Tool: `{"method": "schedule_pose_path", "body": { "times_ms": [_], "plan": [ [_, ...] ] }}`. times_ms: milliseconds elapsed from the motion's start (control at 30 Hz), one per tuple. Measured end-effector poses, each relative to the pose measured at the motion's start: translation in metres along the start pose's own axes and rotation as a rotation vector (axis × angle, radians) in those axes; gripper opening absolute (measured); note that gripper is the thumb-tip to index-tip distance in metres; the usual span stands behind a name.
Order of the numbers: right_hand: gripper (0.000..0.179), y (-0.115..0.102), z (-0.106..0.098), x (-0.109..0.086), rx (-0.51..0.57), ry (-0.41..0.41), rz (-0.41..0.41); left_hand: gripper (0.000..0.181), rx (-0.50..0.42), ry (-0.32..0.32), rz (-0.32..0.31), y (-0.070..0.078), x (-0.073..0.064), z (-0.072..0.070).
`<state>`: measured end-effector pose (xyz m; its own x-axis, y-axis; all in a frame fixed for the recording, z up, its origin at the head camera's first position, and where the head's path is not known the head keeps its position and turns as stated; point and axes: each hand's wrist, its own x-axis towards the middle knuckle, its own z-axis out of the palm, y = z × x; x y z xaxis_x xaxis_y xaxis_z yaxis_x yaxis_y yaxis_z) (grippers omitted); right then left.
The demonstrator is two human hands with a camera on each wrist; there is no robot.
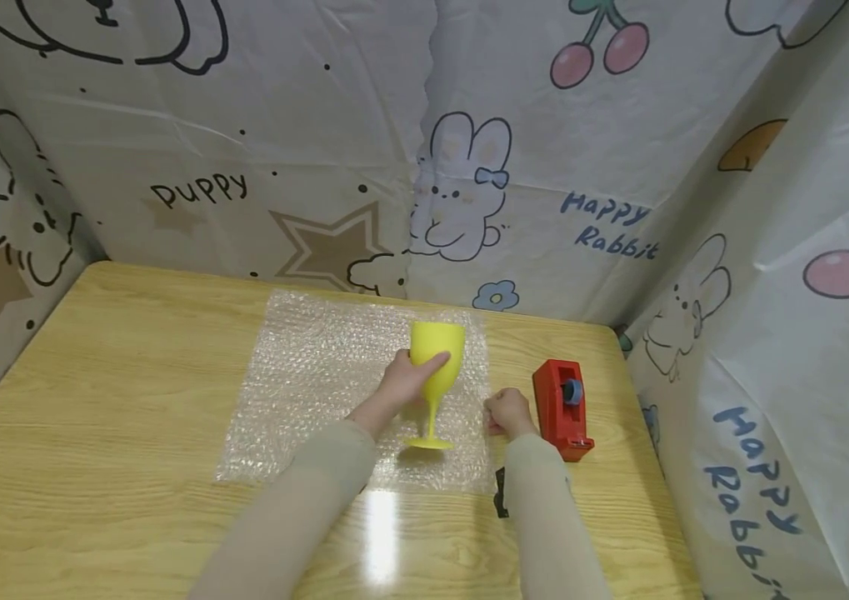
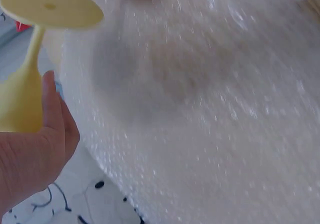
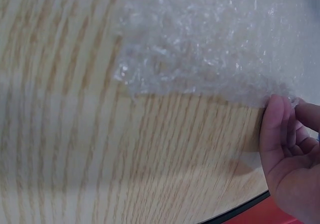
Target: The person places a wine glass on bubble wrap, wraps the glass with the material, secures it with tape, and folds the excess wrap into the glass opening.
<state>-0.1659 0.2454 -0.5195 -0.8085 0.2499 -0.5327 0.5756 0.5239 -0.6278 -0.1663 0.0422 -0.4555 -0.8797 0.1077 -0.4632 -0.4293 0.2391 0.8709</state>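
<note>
A yellow plastic goblet (image 1: 436, 342) stands upright in the grip of my left hand (image 1: 404, 379), with the thumb across the lower part of its cup. Its round foot (image 2: 52, 6) shows whole in the left wrist view, and a shadow lies below it in the head view. Beneath is a sheet of clear bubble wrap (image 1: 304, 375), spread flat on the wooden table. My right hand (image 1: 510, 411) pinches the right edge of the bubble wrap between thumb and fingers, as the right wrist view shows.
Just right of my right hand sits a red tape dispenser (image 1: 561, 412) with a blue roll core. A small black object (image 1: 501, 493) lies partly hidden beside the right sleeve. Printed cloth (image 1: 319, 125) hangs behind the wooden table (image 1: 132, 375) and at both sides.
</note>
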Motion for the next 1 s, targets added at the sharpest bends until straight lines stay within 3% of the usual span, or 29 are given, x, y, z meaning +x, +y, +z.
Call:
{"method": "schedule_pose_path", "body": {
  "times_ms": [200, 500, 600, 800, 1000],
  "plan": [
    [0.010, 0.000, 0.006, 0.002, -0.011, -0.021, -0.014, 0.085, 0.057, 0.015, -0.035, -0.008, 0.004, 0.014],
    [0.009, 0.005, 0.000, 0.000, -0.031, 0.021, -0.057, 0.077, 0.064, -0.019, -0.013, -0.014, 0.010, 0.030],
    [0.009, 0.006, 0.000, 0.001, -0.015, 0.017, -0.065, 0.073, 0.059, -0.011, -0.024, -0.018, 0.015, 0.030],
    [0.011, 0.006, 0.002, -0.001, 0.007, -0.005, -0.051, 0.071, 0.051, -0.025, -0.116, -0.024, 0.020, 0.025],
    [0.023, 0.007, -0.002, 0.001, -0.037, -0.001, -0.055, 0.092, 0.029, -0.025, -0.121, -0.023, 0.021, 0.025]
  ]
}}
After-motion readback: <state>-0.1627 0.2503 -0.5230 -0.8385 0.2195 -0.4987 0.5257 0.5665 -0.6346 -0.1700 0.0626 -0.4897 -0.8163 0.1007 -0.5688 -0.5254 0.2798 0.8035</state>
